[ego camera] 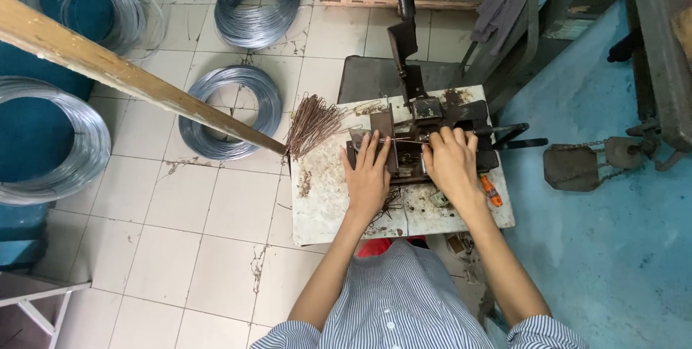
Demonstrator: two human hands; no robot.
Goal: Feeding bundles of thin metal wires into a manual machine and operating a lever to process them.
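A small dark metal bench press [425, 136], greasy and angular with a tall black lever, sits at the far edge of a stained white worktable [324, 205]; the left hand [367, 172] lies flat against the press's near left side with fingers spread, while the right hand [450, 161] is curled over its top, though I cannot tell what it pinches. Left of the press fans a bundle of thin rusty-brown wire pieces [313, 124], beyond them a rough wooden beam [130, 78] slants across the tiled floor, and shiny grey wire coils [231, 111] lie further left.
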